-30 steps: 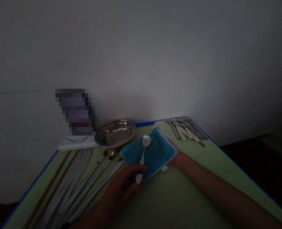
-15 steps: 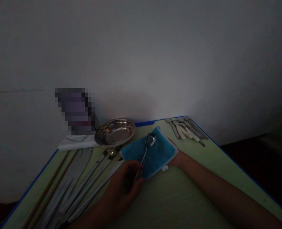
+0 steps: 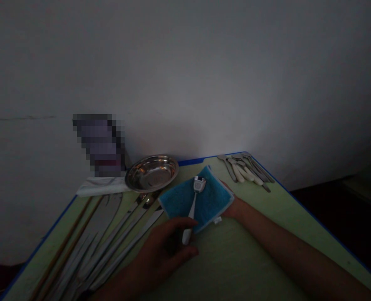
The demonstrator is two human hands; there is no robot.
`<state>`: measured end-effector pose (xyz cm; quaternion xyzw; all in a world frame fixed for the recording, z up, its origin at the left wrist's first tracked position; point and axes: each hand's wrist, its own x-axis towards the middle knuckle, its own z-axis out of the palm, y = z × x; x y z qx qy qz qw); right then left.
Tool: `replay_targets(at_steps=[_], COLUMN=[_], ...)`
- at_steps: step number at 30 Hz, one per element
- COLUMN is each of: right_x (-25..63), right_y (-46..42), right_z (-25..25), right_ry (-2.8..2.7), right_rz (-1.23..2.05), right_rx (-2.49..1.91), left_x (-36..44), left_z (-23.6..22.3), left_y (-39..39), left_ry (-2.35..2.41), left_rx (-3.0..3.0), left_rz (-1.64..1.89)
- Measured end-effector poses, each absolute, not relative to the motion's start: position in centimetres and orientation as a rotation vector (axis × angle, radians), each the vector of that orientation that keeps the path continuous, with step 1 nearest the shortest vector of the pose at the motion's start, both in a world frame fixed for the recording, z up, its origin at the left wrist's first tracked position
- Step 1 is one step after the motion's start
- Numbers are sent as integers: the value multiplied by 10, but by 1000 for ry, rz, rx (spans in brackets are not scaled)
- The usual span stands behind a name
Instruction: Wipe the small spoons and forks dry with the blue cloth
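Observation:
A metal spoon [image 3: 192, 209] lies bowl-up-table over a blue cloth [image 3: 179, 200] with a pale border and a small white tag. My left hand [image 3: 166, 242] is at the spoon's handle, its index finger across it and the thumb a little apart below the handle's end. Under the far right side of the cloth sits my right hand [image 3: 231, 202], holding it up; most of its fingers are hidden by the fabric. The spoon's bowl rests against the middle of the cloth.
On the green table [image 3: 245, 259] stands a steel bowl [image 3: 152, 173] near the wall. Several long utensils [image 3: 110, 234] and two wooden sticks [image 3: 68, 238] lie left. Smaller cutlery [image 3: 245, 169] lies back right. A white cloth [image 3: 100, 186] is under a blurred-out object [image 3: 99, 144].
The spoon has turned in my left hand, and its handle now shows its broad side and end. My left thumb and index finger have shifted slightly right. The cloth is nearly still.

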<state>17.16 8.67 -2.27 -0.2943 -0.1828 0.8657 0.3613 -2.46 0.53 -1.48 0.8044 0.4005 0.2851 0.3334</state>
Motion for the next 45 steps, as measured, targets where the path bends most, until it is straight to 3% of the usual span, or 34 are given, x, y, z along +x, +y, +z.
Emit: replay_targets(at_steps=[25, 45], right_x=[172, 170], right_y=[86, 88], right_z=[-25, -22], right_ry=[-562, -533], right_rz=[2176, 2214], right_rx=[-578, -599], left_x=[-31, -34], left_z=[-21, -7], left_y=[0, 0], left_ry=[690, 638], left_rx=[2445, 2361], left_rz=[1002, 581])
